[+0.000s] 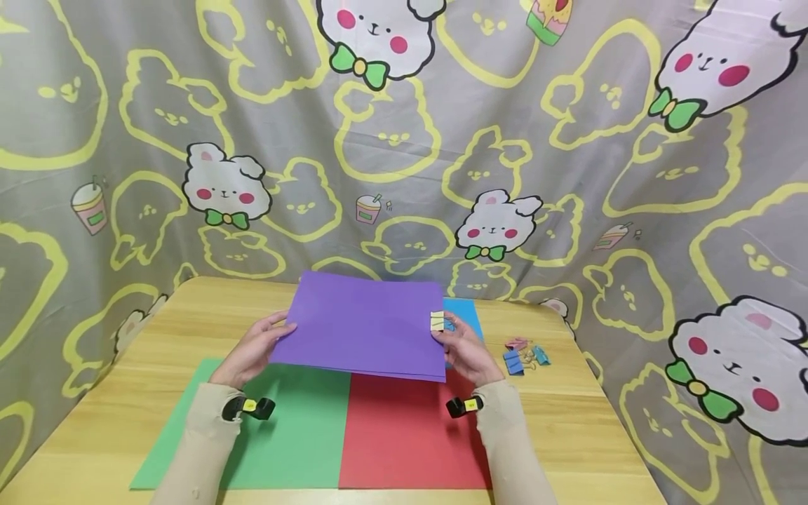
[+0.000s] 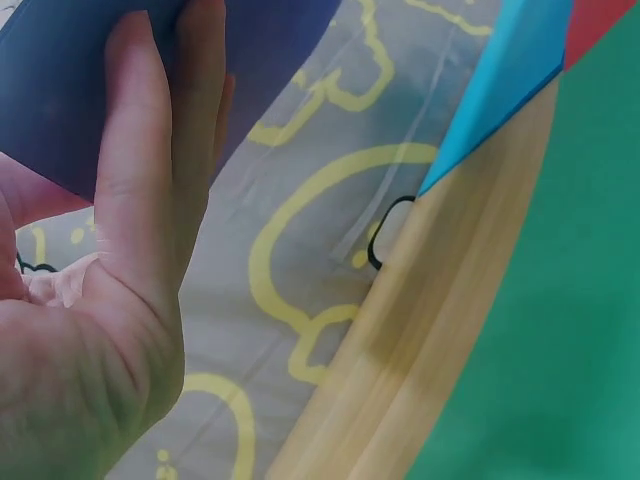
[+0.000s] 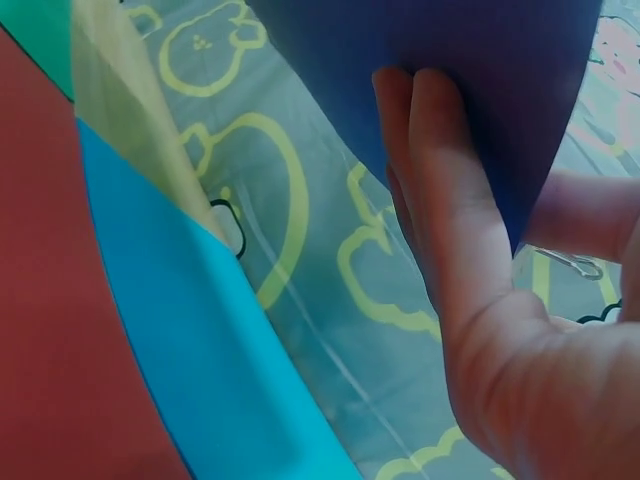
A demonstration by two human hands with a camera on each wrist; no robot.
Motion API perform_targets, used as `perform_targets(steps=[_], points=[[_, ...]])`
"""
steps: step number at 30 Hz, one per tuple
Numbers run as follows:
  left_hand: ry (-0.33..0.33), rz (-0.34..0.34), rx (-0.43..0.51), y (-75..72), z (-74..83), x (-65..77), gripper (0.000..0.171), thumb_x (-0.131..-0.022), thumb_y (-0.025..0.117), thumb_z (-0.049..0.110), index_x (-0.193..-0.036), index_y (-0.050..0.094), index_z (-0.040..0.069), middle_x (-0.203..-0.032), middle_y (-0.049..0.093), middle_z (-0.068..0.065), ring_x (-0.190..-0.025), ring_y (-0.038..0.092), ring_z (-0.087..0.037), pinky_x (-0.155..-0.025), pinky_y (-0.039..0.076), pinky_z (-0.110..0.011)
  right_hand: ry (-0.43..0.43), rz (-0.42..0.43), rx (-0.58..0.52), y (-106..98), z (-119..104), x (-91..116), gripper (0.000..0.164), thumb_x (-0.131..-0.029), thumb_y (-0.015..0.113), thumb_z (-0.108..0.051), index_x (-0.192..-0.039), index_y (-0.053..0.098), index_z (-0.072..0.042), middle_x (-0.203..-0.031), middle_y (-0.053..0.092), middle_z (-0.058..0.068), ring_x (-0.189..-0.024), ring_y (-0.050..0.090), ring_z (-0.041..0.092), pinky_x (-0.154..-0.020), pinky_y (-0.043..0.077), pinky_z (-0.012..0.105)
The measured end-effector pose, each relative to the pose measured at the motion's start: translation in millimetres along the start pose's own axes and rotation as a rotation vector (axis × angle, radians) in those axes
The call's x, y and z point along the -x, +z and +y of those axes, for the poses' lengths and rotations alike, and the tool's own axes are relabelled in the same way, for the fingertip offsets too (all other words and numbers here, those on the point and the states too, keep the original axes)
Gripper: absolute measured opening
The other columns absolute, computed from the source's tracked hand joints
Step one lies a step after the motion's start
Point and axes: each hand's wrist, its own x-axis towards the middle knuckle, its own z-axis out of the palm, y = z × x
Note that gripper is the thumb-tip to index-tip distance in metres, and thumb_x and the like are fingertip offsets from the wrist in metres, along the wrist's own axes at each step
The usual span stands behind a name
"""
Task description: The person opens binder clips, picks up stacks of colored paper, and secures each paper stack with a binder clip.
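Holding the purple sheets (image 1: 366,326) up above the wooden table (image 1: 600,435), we are gripping the stack at both side edges: our left hand (image 1: 252,348) is pinching the left edge with fingers beneath and thumb over, and our right hand (image 1: 465,353) is pinching the right edge just below a pale binder clip (image 1: 437,321) that is biting onto that edge. We are judging that the clipping step is in hand, with the clip seated on the stack. The next move, as we are reading it, calls for keeping the edges aligned while the hold loosens. We are counting one green sheet (image 1: 284,435), one red sheet (image 1: 410,435) and one blue sheet (image 1: 463,312) lying flat, plus a small heap of spare clips (image 1: 524,354), too tangled to count exactly.
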Motion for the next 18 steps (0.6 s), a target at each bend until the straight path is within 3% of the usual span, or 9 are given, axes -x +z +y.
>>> perform_targets(steps=[8, 18], points=[[-0.035, 0.027, 0.010, -11.7, 6.1, -1.5, 0.032, -0.109, 0.053, 0.019, -0.140, 0.047, 0.016, -0.097, 0.076, 0.009, -0.085, 0.075, -0.008, -0.078, 0.063, -0.025, 0.027, 0.021, 0.052, 11.1, -8.6, -10.1, 0.068, -0.106, 0.052, -0.003, -0.163, 0.016, -0.013, -0.104, 0.067, -0.002, -0.081, 0.070, 0.007, -0.072, 0.063, 0.026], [-0.023, 0.043, 0.008, -35.7, 22.0, -2.4, 0.019, -0.109, 0.051, 0.016, -0.127, 0.053, 0.022, -0.095, 0.076, 0.009, -0.081, 0.074, -0.006, -0.075, 0.062, -0.022, 0.100, 0.030, 0.103, 31.3, -21.8, -32.7, 0.071, -0.106, 0.054, -0.006, -0.165, 0.015, -0.016, -0.098, 0.064, 0.001, -0.071, 0.063, 0.011, -0.066, 0.057, 0.025]])
